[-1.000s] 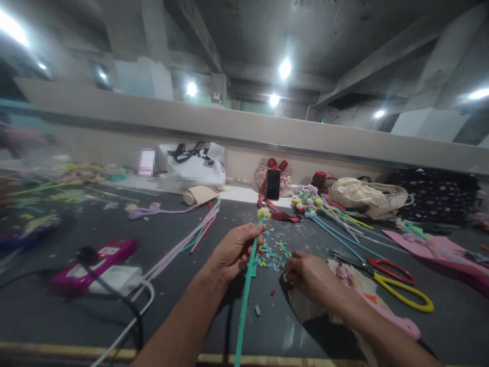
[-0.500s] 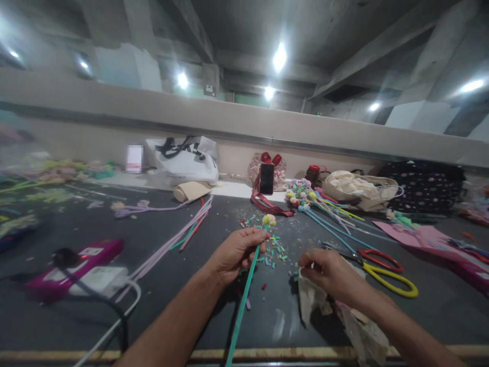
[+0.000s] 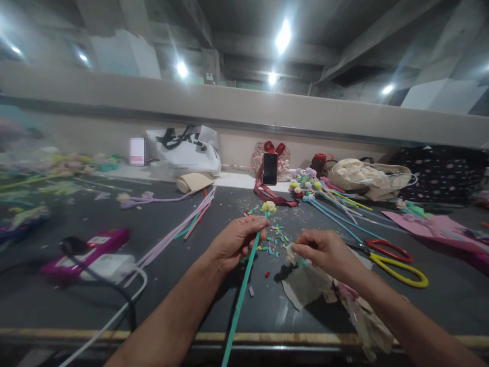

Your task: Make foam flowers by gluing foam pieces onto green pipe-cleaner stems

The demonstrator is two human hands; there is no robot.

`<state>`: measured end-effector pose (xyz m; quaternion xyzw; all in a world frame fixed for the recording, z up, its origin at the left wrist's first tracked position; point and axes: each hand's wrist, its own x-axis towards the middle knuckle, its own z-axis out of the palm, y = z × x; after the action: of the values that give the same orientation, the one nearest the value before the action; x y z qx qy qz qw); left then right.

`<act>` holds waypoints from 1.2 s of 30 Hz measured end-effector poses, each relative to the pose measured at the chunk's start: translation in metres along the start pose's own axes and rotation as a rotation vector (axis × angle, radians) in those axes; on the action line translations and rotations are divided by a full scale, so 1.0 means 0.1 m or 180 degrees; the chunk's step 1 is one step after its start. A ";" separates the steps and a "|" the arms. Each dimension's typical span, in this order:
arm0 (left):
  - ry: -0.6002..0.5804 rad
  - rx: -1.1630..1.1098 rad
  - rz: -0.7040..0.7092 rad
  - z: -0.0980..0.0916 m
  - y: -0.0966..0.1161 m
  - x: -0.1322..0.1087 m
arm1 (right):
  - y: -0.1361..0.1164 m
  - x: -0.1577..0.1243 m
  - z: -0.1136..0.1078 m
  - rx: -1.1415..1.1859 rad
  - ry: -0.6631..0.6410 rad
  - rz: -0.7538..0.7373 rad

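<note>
In the head view, my left hand (image 3: 239, 239) is closed around a green pipe-cleaner stem (image 3: 244, 288), just below its top. A small yellow and cream flower (image 3: 269, 207) tops the stem above my fingertips. To the right, my right hand (image 3: 319, 250) pinches a small crumpled off-white scrap (image 3: 292, 253); I cannot tell whether it is paper or cloth. Beneath that hand lies a larger beige piece (image 3: 305, 285), partly in shadow. Short green, yellow and red clippings (image 3: 277, 237) are scattered between and beyond my hands.
Red-and-yellow-handled scissors (image 3: 399, 270) lie right of my right hand. Lilac stems (image 3: 179, 232) and a magenta power strip (image 3: 91, 250) with cables lie left. A phone (image 3: 269, 168) stands at the back, near a bunch of pipe-cleaner flowers (image 3: 309, 181). Pink sheet (image 3: 435, 234) at far right.
My right hand has moved up and left, nearer the flower, with the off-white scrap showing at its fingertips. My left hand keeps its hold on the stem. The camera view has shifted slightly.
</note>
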<state>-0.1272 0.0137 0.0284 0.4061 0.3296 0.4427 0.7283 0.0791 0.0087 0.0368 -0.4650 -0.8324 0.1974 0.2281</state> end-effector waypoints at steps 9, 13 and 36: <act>0.0043 -0.0043 0.0019 0.01 0.02 -0.01 | 0.02 0.00 -0.09 -0.0516 -0.0538 -0.0656; 0.0095 -0.0024 0.0013 0.02 0.03 -0.02 | -0.04 0.03 -0.07 -0.0532 -0.0396 -0.0616; -0.0030 -0.0045 0.0177 0.01 0.05 -0.04 | 0.01 0.63 0.44 -0.1158 -0.0196 -0.0260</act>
<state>-0.1300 0.0110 0.0333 0.4120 0.3116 0.4632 0.7201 0.0250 0.0585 0.0126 -0.4580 -0.8791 0.0484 0.1226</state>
